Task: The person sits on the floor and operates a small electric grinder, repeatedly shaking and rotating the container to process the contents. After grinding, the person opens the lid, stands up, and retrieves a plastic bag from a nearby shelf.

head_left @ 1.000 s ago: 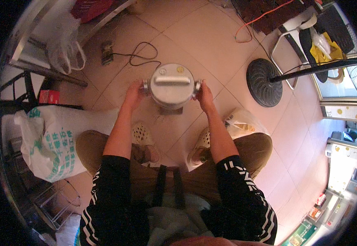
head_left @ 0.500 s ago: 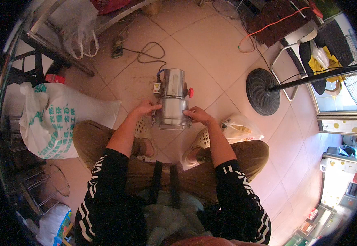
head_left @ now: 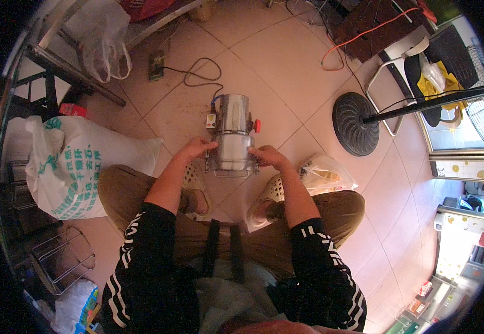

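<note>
A shiny steel cylindrical machine [head_left: 235, 114], which looks like a grain grinder, is on the tiled floor in front of me. It has a red knob [head_left: 257, 126] on its right side and a wire handle [head_left: 232, 173] at its near end. My left hand [head_left: 198, 147] grips its left side at the wider near section, beside a metal clasp. On the opposite side my right hand [head_left: 270, 156] holds it, thumb against the steel. The fingertips of both hands are partly hidden. A dark power cord [head_left: 202, 76] loops from the machine's far left side.
A power strip [head_left: 156, 65] lies at the cord's far end. To my left sits a large white sack [head_left: 67, 167] with green print. A clear plastic bag [head_left: 326, 173] is by my right shoe [head_left: 270, 193]. Farther right stands a fan's round black base [head_left: 355, 123].
The view has shifted very slightly. Both hands stay on the sides of the steel machine, which has not visibly moved on the floor.
</note>
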A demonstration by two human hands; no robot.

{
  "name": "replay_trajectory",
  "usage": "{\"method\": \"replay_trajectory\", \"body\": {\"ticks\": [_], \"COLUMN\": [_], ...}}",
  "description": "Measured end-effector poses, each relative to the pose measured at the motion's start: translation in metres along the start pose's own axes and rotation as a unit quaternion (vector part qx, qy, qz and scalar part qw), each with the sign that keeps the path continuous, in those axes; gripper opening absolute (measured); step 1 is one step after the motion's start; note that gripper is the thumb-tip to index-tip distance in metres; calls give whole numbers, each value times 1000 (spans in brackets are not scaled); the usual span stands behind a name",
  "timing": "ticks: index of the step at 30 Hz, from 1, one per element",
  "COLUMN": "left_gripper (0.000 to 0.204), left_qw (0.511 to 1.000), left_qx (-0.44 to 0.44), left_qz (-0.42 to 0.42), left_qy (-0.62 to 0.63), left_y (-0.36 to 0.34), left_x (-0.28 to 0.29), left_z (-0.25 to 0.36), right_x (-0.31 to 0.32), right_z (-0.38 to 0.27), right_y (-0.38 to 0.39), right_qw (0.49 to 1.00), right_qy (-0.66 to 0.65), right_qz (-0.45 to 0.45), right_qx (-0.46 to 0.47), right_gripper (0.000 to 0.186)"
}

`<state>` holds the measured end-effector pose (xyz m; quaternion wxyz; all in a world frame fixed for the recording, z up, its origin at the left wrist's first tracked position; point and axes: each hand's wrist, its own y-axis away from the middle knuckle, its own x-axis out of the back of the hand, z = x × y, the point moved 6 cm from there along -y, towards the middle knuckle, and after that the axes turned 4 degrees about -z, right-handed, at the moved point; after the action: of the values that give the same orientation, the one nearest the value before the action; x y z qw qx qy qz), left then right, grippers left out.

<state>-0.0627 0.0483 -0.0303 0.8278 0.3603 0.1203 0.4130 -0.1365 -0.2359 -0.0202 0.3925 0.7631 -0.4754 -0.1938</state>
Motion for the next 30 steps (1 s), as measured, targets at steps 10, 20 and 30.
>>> {"method": "replay_trajectory", "body": {"ticks": [10, 20, 30], "left_gripper": [34, 28, 22], "left_qw": [976, 916, 915], "left_qx": [-88, -166, -111], "left_qz": [27, 137, 122], "left_qy": [198, 337, 367], "left_y": [18, -70, -137], "left_x": [47, 70, 75], "left_z": [83, 85, 55], "right_x": [62, 77, 93], "right_z": [-57, -113, -88], "right_y": [11, -40, -112], "right_qw": [968, 878, 886], "right_qy": [-210, -345, -352], "right_qz": [104, 241, 252], "right_qx": [92, 227, 168], "right_gripper": [64, 55, 48]}}
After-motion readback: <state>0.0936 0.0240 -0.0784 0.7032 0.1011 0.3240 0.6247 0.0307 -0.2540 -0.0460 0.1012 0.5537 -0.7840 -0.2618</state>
